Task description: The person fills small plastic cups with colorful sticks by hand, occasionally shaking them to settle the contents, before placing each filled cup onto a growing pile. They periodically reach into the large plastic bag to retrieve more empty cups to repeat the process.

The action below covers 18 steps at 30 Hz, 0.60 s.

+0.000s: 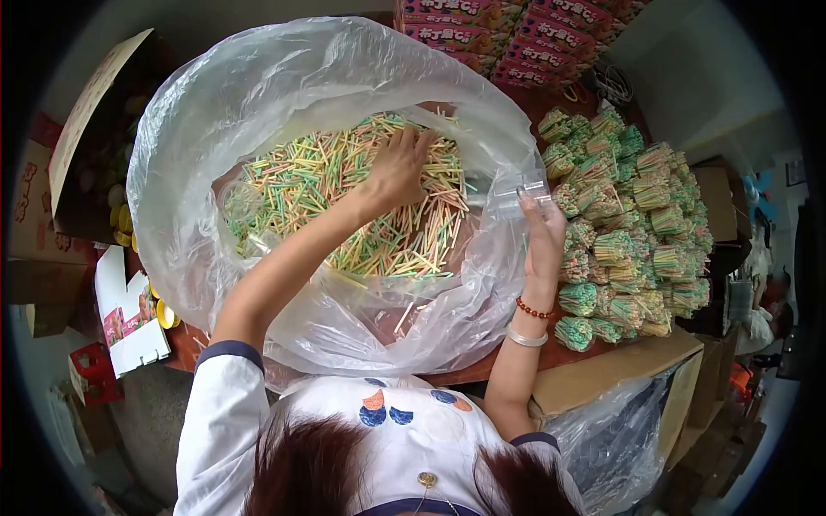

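Note:
My left hand [400,169] rests on a heap of thin pastel sticks [318,185] in green, yellow and pink. Its fingers are apart and bent down onto the sticks; the fingertips are partly hidden. The heap lies inside a large, wide-open clear plastic bag [198,129]. At the bag's right edge, my right hand [544,232] is closed on a clear plastic container [519,196], with the thumb on its near side. A round clear container [243,203] sits at the heap's left side.
Many bundles of sticks [613,249] stand stacked at the right. Pink printed boxes [551,39] are piled at the back. An open carton [95,112] is at the left, above white card pieces [129,322]. A cardboard box [615,370] with plastic film stands at the lower right.

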### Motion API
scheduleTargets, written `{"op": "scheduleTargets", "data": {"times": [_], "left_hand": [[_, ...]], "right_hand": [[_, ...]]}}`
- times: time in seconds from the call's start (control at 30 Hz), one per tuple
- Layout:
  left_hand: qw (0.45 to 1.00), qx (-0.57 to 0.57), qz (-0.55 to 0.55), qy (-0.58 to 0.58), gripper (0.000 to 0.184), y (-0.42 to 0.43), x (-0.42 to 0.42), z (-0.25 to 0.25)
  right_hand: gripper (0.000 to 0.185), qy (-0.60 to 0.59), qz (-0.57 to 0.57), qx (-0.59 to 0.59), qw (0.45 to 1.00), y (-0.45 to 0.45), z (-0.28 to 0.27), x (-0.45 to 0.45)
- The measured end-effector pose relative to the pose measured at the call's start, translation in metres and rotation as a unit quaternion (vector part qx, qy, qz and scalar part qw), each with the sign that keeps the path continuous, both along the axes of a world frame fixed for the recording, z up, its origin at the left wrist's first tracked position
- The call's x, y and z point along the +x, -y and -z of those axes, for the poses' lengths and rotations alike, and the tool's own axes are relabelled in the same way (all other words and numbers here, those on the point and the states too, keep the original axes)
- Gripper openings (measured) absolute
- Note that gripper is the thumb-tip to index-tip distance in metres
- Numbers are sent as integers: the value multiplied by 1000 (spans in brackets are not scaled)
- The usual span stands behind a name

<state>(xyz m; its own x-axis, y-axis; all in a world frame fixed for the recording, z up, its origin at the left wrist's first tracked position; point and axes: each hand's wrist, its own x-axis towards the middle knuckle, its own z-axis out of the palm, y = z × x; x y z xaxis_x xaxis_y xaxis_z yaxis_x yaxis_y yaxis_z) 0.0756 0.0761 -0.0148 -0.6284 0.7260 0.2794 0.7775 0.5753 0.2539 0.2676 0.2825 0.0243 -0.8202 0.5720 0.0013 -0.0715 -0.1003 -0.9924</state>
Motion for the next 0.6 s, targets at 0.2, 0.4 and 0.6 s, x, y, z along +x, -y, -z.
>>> {"op": "scheduleTargets", "data": {"times": [0.2, 0.4, 0.6], "left_hand": [[995, -16, -19, 97, 64, 41, -4, -4], [809, 197, -103, 544, 48, 89, 27, -47], [562, 491, -76, 661, 30, 90, 43, -51]], "right_hand": [[53, 59, 147, 412, 897, 55, -19, 7], [65, 28, 4, 308, 951, 104, -12, 3], [66, 35, -51, 289, 955, 132, -1, -15]]}}
